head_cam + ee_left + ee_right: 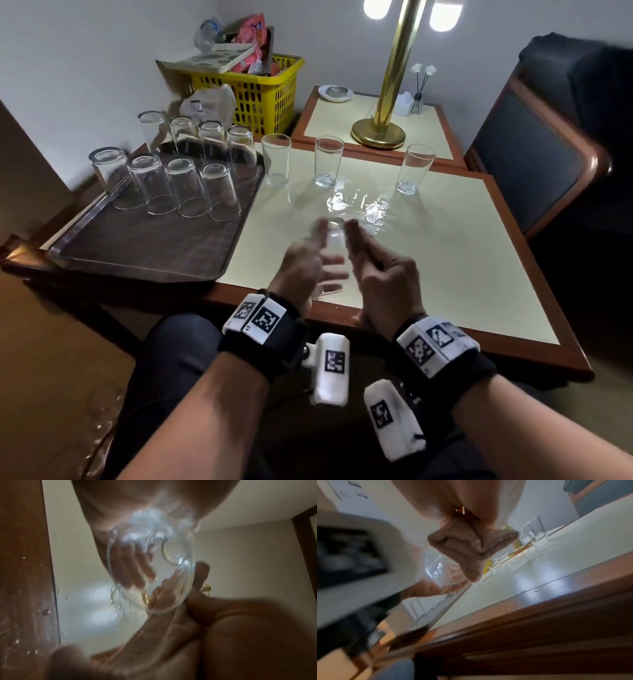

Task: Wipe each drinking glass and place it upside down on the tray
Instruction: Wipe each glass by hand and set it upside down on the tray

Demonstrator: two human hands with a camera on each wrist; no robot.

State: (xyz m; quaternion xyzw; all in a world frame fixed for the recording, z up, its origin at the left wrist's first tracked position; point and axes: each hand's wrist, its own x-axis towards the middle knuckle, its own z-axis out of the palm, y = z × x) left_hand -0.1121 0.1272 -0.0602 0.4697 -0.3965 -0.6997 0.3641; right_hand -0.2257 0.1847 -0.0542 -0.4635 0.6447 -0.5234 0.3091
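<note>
My left hand (322,255) grips a clear drinking glass (331,248) lying on its side just above the cream table, mouth toward me. In the left wrist view the glass (150,563) lies across my curled fingers. My right hand (359,245) presses against it from the right and holds a bunched brown cloth (471,543) beside the glass (440,568). Several wiped glasses (185,186) stand upside down on the dark tray (137,253) to the left. Three glasses stand upright at the back of the table (275,159) (328,161) (414,169).
A puddle of water (359,205) lies on the table beyond my hands, with drops on the front edge. A brass lamp (380,132) and a dish (335,92) stand on the side table behind. A yellow basket (260,89) sits back left, an armchair (548,137) to the right.
</note>
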